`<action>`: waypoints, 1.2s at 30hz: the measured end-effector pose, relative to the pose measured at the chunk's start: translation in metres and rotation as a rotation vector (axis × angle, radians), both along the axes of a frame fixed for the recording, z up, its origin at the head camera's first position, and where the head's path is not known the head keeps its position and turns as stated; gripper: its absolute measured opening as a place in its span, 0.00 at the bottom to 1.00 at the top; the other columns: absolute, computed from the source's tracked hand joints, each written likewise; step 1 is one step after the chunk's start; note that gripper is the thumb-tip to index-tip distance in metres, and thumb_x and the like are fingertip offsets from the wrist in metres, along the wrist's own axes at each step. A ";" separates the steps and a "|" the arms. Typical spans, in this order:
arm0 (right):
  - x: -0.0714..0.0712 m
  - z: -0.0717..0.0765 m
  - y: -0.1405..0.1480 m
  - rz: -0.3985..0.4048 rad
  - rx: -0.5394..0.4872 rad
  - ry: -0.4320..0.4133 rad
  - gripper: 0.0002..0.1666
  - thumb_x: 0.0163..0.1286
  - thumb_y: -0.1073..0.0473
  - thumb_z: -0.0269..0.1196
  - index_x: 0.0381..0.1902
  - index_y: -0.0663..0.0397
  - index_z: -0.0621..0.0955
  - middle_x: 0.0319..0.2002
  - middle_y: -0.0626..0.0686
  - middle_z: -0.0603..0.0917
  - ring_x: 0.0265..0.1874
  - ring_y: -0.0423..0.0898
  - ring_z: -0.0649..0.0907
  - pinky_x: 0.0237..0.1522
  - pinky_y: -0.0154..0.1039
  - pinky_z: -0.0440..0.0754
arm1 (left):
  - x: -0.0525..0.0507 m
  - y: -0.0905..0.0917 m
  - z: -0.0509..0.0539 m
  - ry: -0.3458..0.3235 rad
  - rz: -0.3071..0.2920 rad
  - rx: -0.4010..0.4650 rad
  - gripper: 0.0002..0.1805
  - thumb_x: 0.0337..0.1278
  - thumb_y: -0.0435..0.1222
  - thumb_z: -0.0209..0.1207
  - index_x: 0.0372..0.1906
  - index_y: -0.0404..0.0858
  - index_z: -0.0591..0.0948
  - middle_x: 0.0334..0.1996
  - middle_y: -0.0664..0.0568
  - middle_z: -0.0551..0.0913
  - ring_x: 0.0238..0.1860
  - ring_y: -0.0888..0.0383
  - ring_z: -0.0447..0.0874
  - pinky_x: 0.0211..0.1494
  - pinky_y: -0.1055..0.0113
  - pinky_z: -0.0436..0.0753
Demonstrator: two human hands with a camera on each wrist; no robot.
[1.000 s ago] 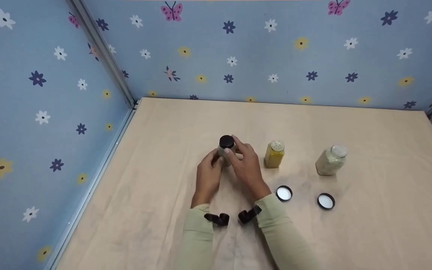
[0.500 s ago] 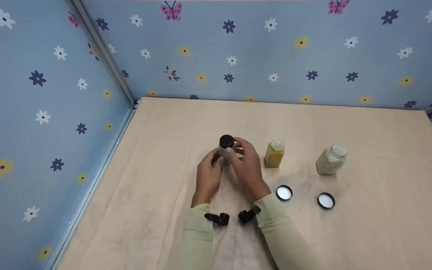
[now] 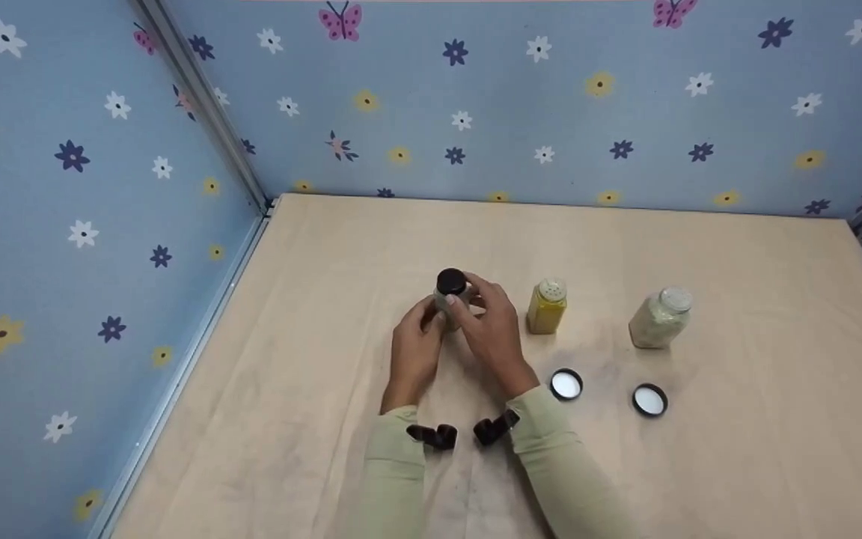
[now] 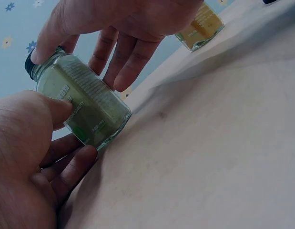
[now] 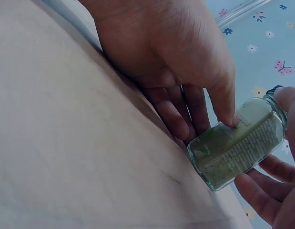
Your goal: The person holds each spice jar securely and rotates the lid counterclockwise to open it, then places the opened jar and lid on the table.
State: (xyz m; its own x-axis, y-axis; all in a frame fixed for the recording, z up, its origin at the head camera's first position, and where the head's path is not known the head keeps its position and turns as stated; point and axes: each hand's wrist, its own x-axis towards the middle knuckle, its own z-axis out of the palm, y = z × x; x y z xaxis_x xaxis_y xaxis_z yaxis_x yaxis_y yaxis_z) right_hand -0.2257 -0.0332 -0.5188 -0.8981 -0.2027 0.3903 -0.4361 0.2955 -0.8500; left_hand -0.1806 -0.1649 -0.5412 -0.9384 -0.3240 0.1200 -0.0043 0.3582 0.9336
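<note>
A small clear glass spice jar with printed text, greenish powder and a black lid stands upright on the table between both hands. My left hand grips its lower body, thumb on one face. My right hand pinches the lid with the thumb and a finger, its other fingers loosely bent beside the glass. In the left wrist view the right thumb lies against the lid's edge. To the right stand a jar of yellow powder and a larger jar of pale contents, both with perforated shaker tops showing.
Two black lids, a left one and a right one, lie on the table with white insides up. Beige cloth covers the table. Blue patterned walls rise at the back and left.
The right hand's fingers have shifted slightly about the lid. The left hand, the jar and the other things stay in place.
</note>
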 end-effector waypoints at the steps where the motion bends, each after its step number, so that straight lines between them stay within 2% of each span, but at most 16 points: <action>1: 0.000 0.000 0.000 -0.002 0.003 -0.002 0.27 0.73 0.48 0.63 0.66 0.51 0.77 0.43 0.54 0.79 0.47 0.50 0.85 0.42 0.41 0.86 | 0.000 0.000 0.000 -0.002 0.001 -0.003 0.21 0.74 0.41 0.56 0.68 0.45 0.76 0.61 0.54 0.80 0.62 0.61 0.76 0.63 0.64 0.76; 10: 0.000 0.002 -0.001 0.004 0.049 -0.043 0.30 0.76 0.47 0.60 0.71 0.50 0.74 0.48 0.54 0.78 0.49 0.45 0.83 0.45 0.42 0.85 | 0.000 0.000 0.001 -0.022 0.002 0.007 0.21 0.74 0.41 0.55 0.68 0.46 0.76 0.62 0.54 0.79 0.63 0.61 0.75 0.64 0.64 0.75; 17: -0.001 0.004 -0.002 0.005 0.053 -0.074 0.32 0.74 0.43 0.61 0.71 0.49 0.74 0.47 0.56 0.79 0.46 0.46 0.81 0.51 0.50 0.83 | -0.001 -0.001 0.001 -0.004 0.005 -0.041 0.21 0.74 0.40 0.55 0.68 0.43 0.76 0.61 0.52 0.80 0.62 0.59 0.76 0.63 0.63 0.76; 29: -0.001 0.003 -0.002 0.007 0.080 -0.093 0.31 0.77 0.45 0.58 0.73 0.47 0.71 0.48 0.55 0.78 0.48 0.46 0.81 0.53 0.48 0.82 | -0.001 -0.001 -0.001 -0.005 0.008 -0.032 0.21 0.74 0.40 0.55 0.67 0.43 0.77 0.62 0.52 0.80 0.63 0.59 0.76 0.64 0.63 0.75; 36: -0.001 0.004 -0.002 -0.004 0.089 -0.087 0.31 0.77 0.46 0.57 0.74 0.46 0.70 0.45 0.54 0.78 0.49 0.49 0.83 0.48 0.45 0.82 | 0.000 -0.001 -0.001 -0.003 0.009 -0.027 0.21 0.74 0.40 0.55 0.67 0.43 0.77 0.61 0.53 0.80 0.63 0.61 0.75 0.64 0.64 0.74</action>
State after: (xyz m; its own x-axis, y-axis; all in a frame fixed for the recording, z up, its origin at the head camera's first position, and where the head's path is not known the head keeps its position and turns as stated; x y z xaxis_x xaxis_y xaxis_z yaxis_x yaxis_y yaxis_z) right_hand -0.2270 -0.0354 -0.5153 -0.9288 -0.2295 0.2910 -0.3601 0.3734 -0.8549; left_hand -0.1810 -0.1655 -0.5422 -0.9359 -0.3290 0.1259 -0.0106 0.3835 0.9235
